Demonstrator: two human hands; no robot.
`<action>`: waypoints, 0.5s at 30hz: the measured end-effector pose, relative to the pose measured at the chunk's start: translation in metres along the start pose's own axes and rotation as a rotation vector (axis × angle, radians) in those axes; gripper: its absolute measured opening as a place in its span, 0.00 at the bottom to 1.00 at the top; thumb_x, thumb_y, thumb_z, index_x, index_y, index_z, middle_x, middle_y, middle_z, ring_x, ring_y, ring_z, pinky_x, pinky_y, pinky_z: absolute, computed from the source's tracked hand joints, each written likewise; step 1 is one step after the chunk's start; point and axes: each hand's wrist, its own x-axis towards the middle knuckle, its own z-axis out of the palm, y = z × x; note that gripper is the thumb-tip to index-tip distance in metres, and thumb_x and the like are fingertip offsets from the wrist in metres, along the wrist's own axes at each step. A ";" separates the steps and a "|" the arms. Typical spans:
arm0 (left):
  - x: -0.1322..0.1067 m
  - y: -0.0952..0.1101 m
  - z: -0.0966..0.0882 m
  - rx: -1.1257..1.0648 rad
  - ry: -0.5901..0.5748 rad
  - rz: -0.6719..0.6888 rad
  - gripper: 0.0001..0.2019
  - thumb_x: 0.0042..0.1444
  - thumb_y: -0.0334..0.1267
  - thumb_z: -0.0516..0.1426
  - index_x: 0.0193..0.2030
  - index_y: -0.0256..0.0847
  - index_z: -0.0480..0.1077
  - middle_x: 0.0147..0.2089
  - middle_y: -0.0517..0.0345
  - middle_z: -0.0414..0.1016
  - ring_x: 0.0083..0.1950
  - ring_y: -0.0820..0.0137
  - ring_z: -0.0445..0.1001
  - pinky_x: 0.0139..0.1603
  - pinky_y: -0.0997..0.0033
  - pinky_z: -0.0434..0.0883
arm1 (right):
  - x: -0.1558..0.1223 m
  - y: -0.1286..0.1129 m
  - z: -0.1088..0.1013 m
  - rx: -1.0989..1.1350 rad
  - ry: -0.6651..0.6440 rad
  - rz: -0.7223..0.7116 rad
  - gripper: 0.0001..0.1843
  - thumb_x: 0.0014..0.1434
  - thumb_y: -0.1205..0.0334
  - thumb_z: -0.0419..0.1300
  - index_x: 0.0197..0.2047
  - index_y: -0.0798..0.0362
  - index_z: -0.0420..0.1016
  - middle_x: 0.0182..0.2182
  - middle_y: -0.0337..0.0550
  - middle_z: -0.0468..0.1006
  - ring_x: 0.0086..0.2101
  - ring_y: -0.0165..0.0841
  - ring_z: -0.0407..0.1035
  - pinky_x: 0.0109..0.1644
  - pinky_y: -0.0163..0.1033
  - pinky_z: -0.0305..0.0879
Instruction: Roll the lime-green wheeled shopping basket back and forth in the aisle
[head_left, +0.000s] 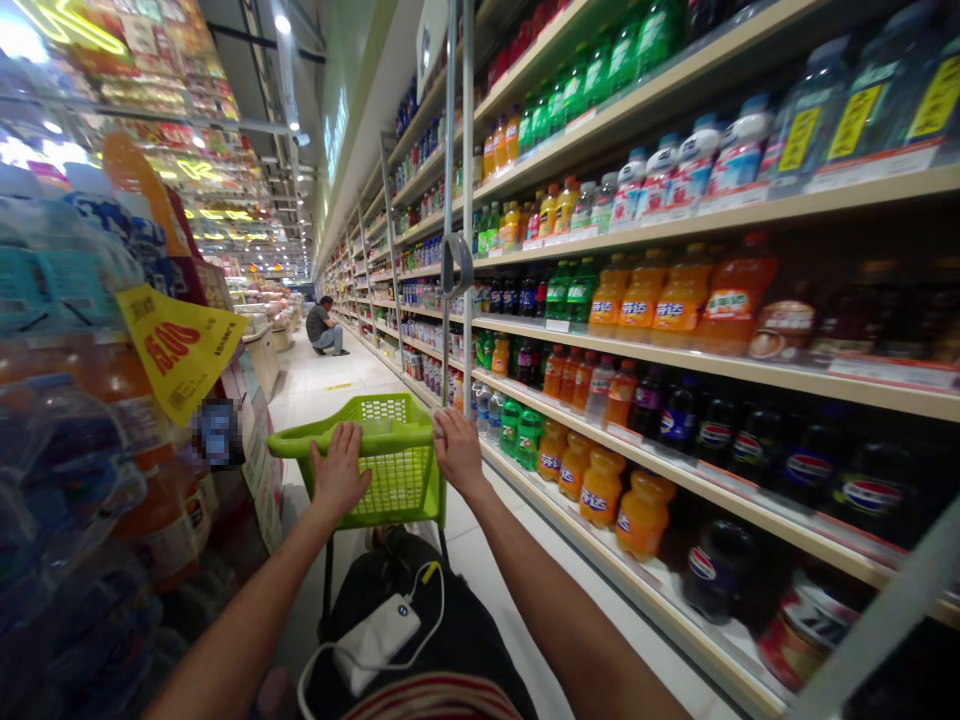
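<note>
In front of me is a green plastic shopping cart (397, 475) with mesh walls and dark legs. My left hand (341, 472) lies over the near rim, its fingers bent forward over the edge. At the right corner of the rim, my right hand (457, 450) is closed round the edge, with its fingertips partly hidden. A white power bank (379, 640) with a white cable rests on my lap area, below both hands.
Shelves of bottled drinks (637, 510) line the right side, with a metal upright (466, 200) close by. Stacked drink packs (67, 450) and a yellow price sign (180, 345) crowd the left. A person (324, 328) squats farther down the tiled aisle (360, 370).
</note>
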 end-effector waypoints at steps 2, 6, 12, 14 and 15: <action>0.000 0.002 0.002 0.004 0.008 -0.012 0.33 0.51 0.40 0.49 0.64 0.34 0.47 0.67 0.47 0.47 0.68 0.59 0.43 0.62 0.40 0.42 | -0.001 0.003 0.001 0.002 0.043 0.016 0.21 0.54 0.70 0.48 0.52 0.58 0.67 0.52 0.52 0.67 0.55 0.39 0.56 0.59 0.48 0.49; 0.000 0.007 0.003 0.015 0.010 -0.016 0.34 0.50 0.40 0.50 0.64 0.33 0.47 0.67 0.45 0.46 0.68 0.58 0.42 0.62 0.40 0.43 | -0.006 -0.023 0.015 0.021 0.013 -0.069 0.25 0.52 0.73 0.49 0.54 0.59 0.65 0.54 0.50 0.65 0.57 0.39 0.52 0.62 0.48 0.45; 0.003 0.007 -0.003 0.005 -0.014 0.027 0.33 0.51 0.40 0.50 0.64 0.33 0.47 0.67 0.45 0.46 0.68 0.59 0.43 0.62 0.39 0.40 | -0.006 -0.048 0.025 0.052 -0.070 -0.176 0.26 0.53 0.73 0.49 0.56 0.55 0.64 0.57 0.47 0.62 0.59 0.37 0.48 0.62 0.47 0.43; 0.003 0.001 -0.003 -0.015 -0.021 0.037 0.32 0.51 0.40 0.49 0.64 0.35 0.48 0.67 0.46 0.48 0.67 0.59 0.45 0.62 0.38 0.38 | -0.005 -0.036 0.019 0.031 -0.087 -0.134 0.26 0.54 0.72 0.49 0.57 0.55 0.63 0.58 0.47 0.61 0.59 0.38 0.48 0.62 0.49 0.43; 0.003 -0.002 -0.003 -0.027 -0.022 0.031 0.32 0.52 0.40 0.49 0.64 0.37 0.48 0.66 0.47 0.49 0.67 0.59 0.45 0.62 0.37 0.37 | -0.004 -0.028 0.014 0.017 -0.089 -0.098 0.26 0.54 0.72 0.49 0.57 0.54 0.63 0.58 0.48 0.61 0.59 0.39 0.49 0.61 0.50 0.43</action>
